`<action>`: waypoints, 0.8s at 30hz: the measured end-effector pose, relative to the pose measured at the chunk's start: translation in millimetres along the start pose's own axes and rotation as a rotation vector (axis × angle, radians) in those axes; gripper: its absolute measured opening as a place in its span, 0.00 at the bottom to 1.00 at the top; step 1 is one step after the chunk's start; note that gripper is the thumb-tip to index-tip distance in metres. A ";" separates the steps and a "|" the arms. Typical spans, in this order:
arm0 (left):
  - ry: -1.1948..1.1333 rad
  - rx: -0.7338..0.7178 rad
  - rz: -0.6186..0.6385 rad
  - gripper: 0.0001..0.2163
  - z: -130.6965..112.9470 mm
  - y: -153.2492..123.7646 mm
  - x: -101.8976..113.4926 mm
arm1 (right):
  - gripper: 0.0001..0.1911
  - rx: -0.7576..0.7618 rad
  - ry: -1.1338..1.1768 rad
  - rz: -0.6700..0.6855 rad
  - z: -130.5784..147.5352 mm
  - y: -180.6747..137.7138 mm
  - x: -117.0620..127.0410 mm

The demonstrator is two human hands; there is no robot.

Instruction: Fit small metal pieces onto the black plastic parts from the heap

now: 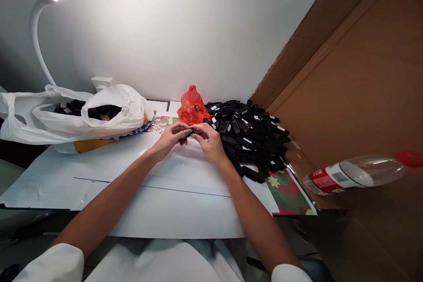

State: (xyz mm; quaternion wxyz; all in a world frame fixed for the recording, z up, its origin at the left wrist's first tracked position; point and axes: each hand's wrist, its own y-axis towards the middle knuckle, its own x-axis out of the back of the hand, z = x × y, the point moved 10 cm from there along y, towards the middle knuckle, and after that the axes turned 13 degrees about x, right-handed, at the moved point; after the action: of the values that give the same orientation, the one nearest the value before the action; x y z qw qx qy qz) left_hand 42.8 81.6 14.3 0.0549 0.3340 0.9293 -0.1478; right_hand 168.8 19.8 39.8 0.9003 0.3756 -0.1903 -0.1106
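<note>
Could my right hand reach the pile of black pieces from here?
Probably yes: the pile of black pieces lies just beside your right hand, with nothing visible between. But it's busy at the small dark piece in your left hand, so it may need freeing first.

A part (183,139) sits between the fingers (202,128), above a table (185,216). Left of the fingers are carrier bags (137,105); behind the fingers, another bag (191,106); to their right, piled pieces (253,139), then a bottle (355,174).
</note>
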 end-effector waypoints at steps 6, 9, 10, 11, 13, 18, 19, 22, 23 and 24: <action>-0.018 0.025 0.119 0.21 2.6 -2.1 -13.6 | 0.11 0.020 0.033 -0.007 -1.2 1.2 2.4; -0.006 0.039 0.136 0.21 4.4 -2.2 -15.0 | 0.11 0.017 0.032 0.007 -0.1 1.3 2.2; -0.006 0.046 0.139 0.21 5.2 -2.1 -15.2 | 0.11 0.016 0.029 0.014 0.6 1.2 1.8; -0.012 0.057 0.141 0.21 6.3 -1.9 -15.2 | 0.11 0.017 0.026 0.019 1.4 1.1 1.4; -0.043 0.083 0.137 0.21 8.8 -1.4 -14.3 | 0.12 0.024 0.023 0.023 2.7 0.8 0.9; -0.098 0.113 0.116 0.22 11.8 -1.2 -12.5 | 0.12 0.024 0.027 0.018 1.0 0.2 0.4; -0.099 0.113 0.117 0.22 11.8 -1.3 -12.7 | 0.12 0.024 0.030 0.018 0.4 0.2 0.2; -0.099 0.115 0.122 0.23 11.8 -1.3 -13.1 | 0.13 0.021 0.044 0.018 -0.8 0.2 -0.2; -0.099 0.115 0.125 0.23 11.8 -1.2 -13.4 | 0.13 0.017 0.049 0.019 -1.1 0.2 -0.4; -0.099 0.117 0.129 0.23 11.9 -1.2 -13.8 | 0.13 0.012 0.052 0.018 -1.4 0.3 -0.4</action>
State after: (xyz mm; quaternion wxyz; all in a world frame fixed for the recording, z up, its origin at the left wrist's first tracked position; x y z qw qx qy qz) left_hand 52.7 68.7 6.1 0.0905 0.3882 0.8918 -0.2142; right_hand 169.1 21.0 39.0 0.9035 0.3821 -0.1711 -0.0913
